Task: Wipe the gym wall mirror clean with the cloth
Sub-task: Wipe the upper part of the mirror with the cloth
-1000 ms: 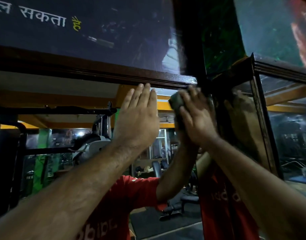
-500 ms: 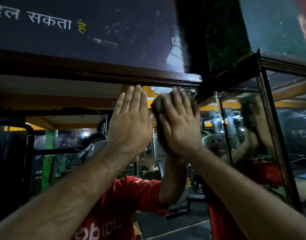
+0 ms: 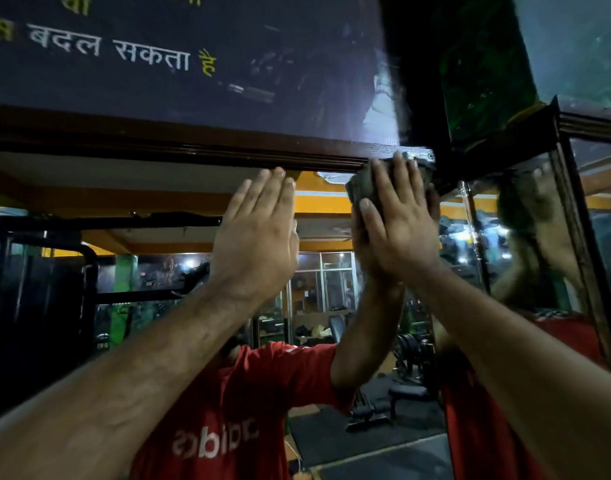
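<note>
While our left hand (image 3: pixel 254 237) lies flat on the mirror (image 3: pixel 165 216), our right hand (image 3: pixel 397 223) presses the cloth (image 3: pixel 361 187) just beside it, fingers straight.

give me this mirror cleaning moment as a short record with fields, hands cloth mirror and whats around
left hand: left hand flat on the mirror, fingers straight, holding nothing
right hand: right hand presses the cloth against the glass
cloth: dark, bunched under the fingers, at the mirror's upper right corner
frame: brown wooden frame just above both hands
above: dark banner with white and yellow lettering
reflection: red shirt, gym equipment
</note>
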The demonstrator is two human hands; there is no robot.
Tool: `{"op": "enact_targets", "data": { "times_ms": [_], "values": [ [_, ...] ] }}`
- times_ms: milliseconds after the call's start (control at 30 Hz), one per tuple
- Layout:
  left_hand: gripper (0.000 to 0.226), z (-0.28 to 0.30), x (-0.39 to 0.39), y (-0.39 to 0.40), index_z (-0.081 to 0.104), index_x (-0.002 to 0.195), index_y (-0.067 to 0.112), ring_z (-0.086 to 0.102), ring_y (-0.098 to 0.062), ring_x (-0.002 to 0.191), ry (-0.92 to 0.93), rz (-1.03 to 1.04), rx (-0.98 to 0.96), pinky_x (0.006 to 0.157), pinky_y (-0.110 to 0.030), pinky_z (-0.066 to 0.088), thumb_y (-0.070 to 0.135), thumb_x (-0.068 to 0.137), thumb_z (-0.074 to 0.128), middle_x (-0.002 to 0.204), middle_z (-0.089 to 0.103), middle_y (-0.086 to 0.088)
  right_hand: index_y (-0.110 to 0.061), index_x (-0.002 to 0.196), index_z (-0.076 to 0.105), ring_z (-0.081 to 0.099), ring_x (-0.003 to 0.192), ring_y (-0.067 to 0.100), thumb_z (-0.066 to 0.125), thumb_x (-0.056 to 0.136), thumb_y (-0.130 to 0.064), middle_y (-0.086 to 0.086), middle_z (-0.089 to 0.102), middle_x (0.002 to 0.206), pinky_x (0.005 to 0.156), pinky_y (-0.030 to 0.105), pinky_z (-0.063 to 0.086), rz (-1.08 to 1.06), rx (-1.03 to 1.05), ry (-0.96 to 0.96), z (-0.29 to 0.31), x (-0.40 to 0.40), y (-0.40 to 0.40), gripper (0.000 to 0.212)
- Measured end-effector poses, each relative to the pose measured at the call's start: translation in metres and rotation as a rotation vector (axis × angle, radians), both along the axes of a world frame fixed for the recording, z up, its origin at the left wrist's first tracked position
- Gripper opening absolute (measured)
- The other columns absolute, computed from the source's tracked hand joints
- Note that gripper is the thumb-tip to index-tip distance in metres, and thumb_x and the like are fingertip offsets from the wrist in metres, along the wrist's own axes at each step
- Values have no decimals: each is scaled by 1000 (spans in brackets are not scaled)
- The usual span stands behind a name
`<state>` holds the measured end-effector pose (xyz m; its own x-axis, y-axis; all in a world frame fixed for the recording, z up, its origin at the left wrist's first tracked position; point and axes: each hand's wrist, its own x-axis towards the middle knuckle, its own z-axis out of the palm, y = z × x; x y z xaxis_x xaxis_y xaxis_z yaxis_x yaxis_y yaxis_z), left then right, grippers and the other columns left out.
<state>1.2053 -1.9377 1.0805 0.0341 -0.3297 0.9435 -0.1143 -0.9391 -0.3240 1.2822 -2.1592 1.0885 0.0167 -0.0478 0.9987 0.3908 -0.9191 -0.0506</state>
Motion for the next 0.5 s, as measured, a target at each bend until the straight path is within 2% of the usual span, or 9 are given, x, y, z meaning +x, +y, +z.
{"op": "enact_targets", "data": {
  "times_ms": [67,167,200,333,367,500],
  "values": [
    [62,-3,4,5,24,156,0,16,-30,155,13,112,-1,126,-47,15,35,105,19,164,21,-20,-36,166,16,1,162,21,22,101,-62,-1,6,175,128,55,4,63,1,47,-5,-6,21,70],
    [64,-5,10,1,22,156,-2,13,-32,155,-12,146,14,126,-48,14,37,105,15,165,18,-21,-37,165,13,3,162,20,27,100,-56,-4,7,174,127,48,2,59,-304,-45,-22,-10,29,69],
    [64,-5,11,0,21,157,-2,13,-31,155,-15,144,13,127,-48,14,37,105,15,165,17,-21,-38,164,13,1,162,18,27,98,-54,-5,6,175,127,47,0,66,-329,-35,-20,-9,19,69],
    [63,-6,10,2,23,156,-2,15,-32,155,-29,153,14,126,-47,15,36,105,18,164,20,-21,-35,165,15,-1,162,17,24,93,-48,-1,7,175,129,54,1,151,14,57,-4,-7,20,74],
    [62,-6,9,2,25,156,-2,16,-31,155,-20,138,16,126,-47,15,35,105,20,164,21,-21,-33,166,15,0,162,19,25,94,-47,0,7,175,129,54,0,155,25,55,-6,-11,34,74],
    [62,-2,-9,15,21,158,4,20,-27,154,59,-49,5,127,-42,14,29,104,38,164,24,-17,-23,166,18,3,162,19,31,105,-47,1,13,174,130,50,7,148,-257,-24,-24,-16,44,67]
  ]
}}
